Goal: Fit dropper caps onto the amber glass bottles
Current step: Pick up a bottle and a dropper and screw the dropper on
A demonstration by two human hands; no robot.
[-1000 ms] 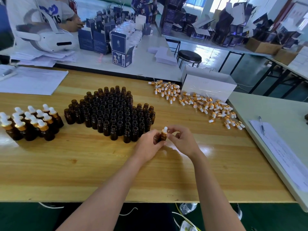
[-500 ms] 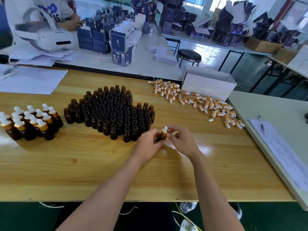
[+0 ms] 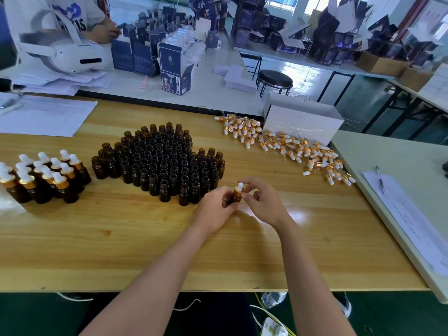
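Just beside the near right corner of the packed cluster of open bottles [image 3: 164,163], held upright over the glossy yellow wood-grain table [image 3: 121,243]: one small round amber bottle [image 3: 235,199], grip of the left hand [image 3: 213,209] curled round its glass body, grip of the right hand [image 3: 265,204] pinching its cap [image 3: 239,189] of white rubber bulb and gold collar. Left of the cluster, capped bottles [image 3: 46,175]; right of it and further back, a loose heap of caps [image 3: 291,146] against a white box [image 3: 303,121]. Beyond the cluster, dark blue printed cartons [image 3: 173,69], lettering too blurred to read.
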